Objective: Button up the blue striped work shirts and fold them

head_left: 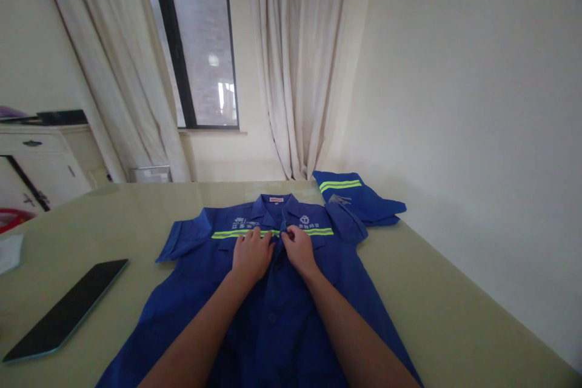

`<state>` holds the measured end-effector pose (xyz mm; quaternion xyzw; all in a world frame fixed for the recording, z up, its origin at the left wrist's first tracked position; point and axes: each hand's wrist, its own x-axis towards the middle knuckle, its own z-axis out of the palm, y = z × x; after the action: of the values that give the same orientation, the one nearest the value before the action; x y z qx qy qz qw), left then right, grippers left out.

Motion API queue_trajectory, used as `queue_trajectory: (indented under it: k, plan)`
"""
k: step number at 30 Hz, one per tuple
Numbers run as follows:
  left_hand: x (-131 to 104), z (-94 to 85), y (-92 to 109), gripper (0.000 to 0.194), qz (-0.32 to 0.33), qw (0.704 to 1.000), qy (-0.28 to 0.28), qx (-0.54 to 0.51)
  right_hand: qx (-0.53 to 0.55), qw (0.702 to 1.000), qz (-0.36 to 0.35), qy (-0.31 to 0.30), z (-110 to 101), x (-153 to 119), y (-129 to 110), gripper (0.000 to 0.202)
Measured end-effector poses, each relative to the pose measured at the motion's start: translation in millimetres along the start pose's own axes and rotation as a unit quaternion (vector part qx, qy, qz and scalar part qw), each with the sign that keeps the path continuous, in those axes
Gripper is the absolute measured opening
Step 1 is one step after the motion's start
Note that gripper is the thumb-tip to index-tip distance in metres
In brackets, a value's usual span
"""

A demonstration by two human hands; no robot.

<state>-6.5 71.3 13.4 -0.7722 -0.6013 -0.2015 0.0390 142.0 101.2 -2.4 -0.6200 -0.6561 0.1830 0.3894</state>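
Blue shirt (277,306) lies on a worktop (436,309), its front pinched in right-hand fingers (291,233); left-hand fingers (250,239) touch it, grip unclear.

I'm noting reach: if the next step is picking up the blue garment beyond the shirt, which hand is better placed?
Likely the right hand: the blue garment lies to the right, nearer it than the left hand; both are at the shirt front.

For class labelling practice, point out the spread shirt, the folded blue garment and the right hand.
Spread shirt (273,301): head view, centre of its front.
Folded blue garment (366,202): head view, middle of its fabric.
Right hand (299,250): head view, its back.
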Motion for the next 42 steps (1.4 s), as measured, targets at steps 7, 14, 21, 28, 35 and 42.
queue_trajectory:
  k: [7,14,21,28,35,42]
  plan:
    - [25.4,25.2,-8.7,0.020,0.054,0.990,0.020,-0.131,0.056,0.997,-0.003,0.044,4.9,0.7,4.7,0.008]
    - [24.2,25.6,-12.5,0.019,0.052,0.977,0.049,-0.199,0.058,0.998,-0.034,0.017,0.7,-1.9,-1.1,0.009]
    - [20.6,23.2,-7.8,0.021,0.034,0.976,0.058,-0.208,0.109,0.993,-0.037,-0.033,-1.1,0.6,2.9,0.035]
    - [23.0,19.3,-7.9,0.021,0.016,0.964,0.057,-0.258,0.092,0.995,-0.045,0.002,2.6,2.0,4.9,0.008]
    - [27.5,26.4,-14.7,0.019,-0.009,0.946,0.048,-0.321,0.080,0.995,-0.052,0.026,1.0,4.0,5.3,0.004]
    - [28.3,27.6,-16.7,0.015,-0.017,0.920,0.049,-0.388,0.090,0.993,-0.077,0.027,0.6,3.3,5.1,0.003]
